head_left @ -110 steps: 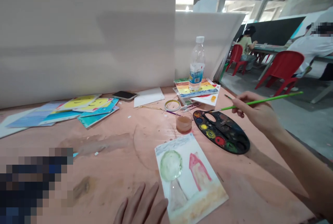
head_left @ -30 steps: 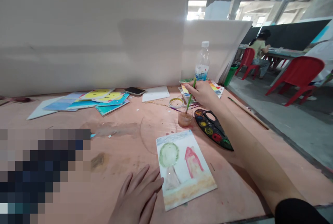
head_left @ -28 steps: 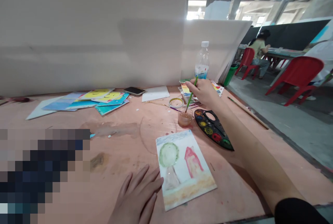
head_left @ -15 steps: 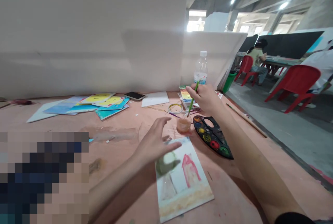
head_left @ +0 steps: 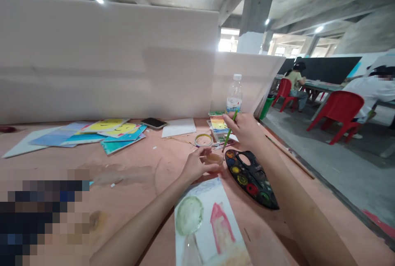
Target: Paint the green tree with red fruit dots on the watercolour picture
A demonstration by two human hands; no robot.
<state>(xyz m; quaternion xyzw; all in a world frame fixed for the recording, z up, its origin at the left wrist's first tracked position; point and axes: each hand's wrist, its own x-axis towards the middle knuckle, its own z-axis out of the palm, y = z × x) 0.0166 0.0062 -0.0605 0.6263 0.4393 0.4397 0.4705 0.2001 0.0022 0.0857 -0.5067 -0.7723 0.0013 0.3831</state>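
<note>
My right hand (head_left: 245,130) grips a green paintbrush (head_left: 229,134), its tip pointing down just to the right of a small clear cup of brownish water (head_left: 215,158). My left hand (head_left: 196,164) is around the cup's left side, thumb in front and fingers behind. Below the cup lies a watercolour painting (head_left: 206,216) with a green round-topped tree and a pink-outlined house. A dark paint palette (head_left: 251,175) with several coloured wells sits to the right of the cup, partly under my right forearm.
A water bottle (head_left: 235,95) stands at the back, before a white partition (head_left: 108,60). A roll of tape (head_left: 203,140), a phone (head_left: 153,123), a blank sheet (head_left: 179,127) and several painted cards (head_left: 123,136) lie behind. A long brush (head_left: 290,157) lies along the right edge. Other people sit farther right.
My left hand has moved from above the painting to the cup and closed around it. The brush tip has gone from over the cup to its right side. The view has tilted up slightly.
</note>
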